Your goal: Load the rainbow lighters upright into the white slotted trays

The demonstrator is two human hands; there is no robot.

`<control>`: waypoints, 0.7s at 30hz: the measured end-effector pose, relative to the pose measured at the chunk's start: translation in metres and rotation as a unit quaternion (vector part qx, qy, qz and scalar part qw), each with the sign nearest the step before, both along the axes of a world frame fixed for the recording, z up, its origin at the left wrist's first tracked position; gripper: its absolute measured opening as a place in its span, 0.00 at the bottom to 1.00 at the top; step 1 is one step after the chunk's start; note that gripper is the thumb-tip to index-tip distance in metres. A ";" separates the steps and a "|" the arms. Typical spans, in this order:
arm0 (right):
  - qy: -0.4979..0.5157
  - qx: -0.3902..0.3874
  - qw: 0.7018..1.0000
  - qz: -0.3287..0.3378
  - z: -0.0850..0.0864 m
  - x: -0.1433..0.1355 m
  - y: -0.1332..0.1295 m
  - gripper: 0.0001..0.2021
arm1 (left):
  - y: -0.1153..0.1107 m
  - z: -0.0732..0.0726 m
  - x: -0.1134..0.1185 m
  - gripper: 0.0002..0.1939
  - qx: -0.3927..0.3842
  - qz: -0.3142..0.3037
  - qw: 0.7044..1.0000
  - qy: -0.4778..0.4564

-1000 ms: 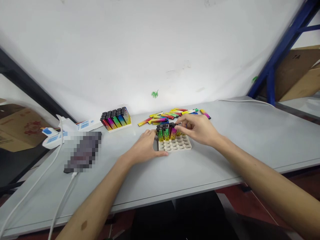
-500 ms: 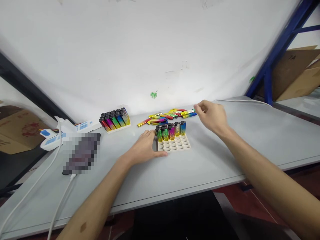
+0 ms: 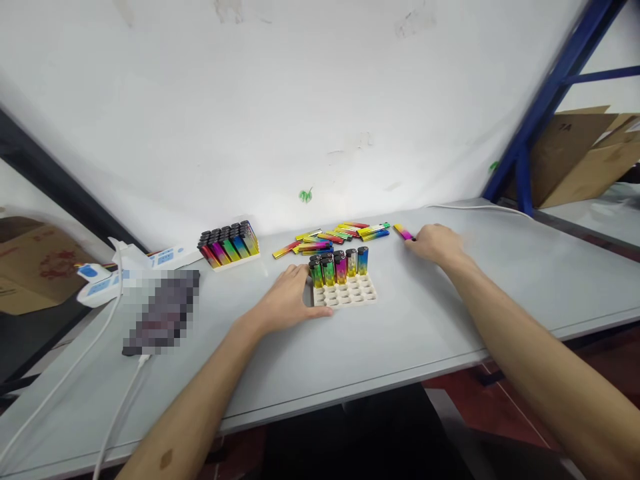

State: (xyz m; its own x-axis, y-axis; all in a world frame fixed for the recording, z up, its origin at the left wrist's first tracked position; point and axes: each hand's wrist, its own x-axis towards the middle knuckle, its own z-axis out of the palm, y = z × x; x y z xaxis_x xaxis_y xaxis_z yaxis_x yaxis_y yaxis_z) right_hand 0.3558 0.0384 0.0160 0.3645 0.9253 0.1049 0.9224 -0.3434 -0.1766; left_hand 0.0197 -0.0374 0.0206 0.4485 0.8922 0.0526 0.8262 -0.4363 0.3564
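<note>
Yellow-magenta lighter, long axis slanting, black end pointing near-right

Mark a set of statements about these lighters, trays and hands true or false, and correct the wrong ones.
1. The left hand is at the left side of a pale holed tray. True.
2. Every hole in that tray holds a lighter. False: the rows nearest the person are empty.
3. The right hand is at the black end of a yellow-and-magenta lighter. True.
4. All the lighters stand upright. False: a loose pile of lighters lies on the table.
5. A densely packed tray stands left of that pile. True.
6. Both hands are at the same tray. False: only the left hand is.
</note>
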 end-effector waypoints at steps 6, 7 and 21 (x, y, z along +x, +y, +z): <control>0.071 0.207 0.975 0.031 0.002 -0.002 -0.002 0.13 | -0.001 0.000 0.000 0.34 0.001 0.002 1.000 -0.001; 0.087 0.236 0.967 0.050 0.002 -0.004 -0.002 0.11 | -0.001 0.000 0.000 0.34 0.001 0.001 1.000 0.000; 0.538 0.213 0.794 0.185 -0.011 -0.057 -0.010 0.17 | -0.001 0.001 0.001 0.34 0.008 0.004 1.000 0.005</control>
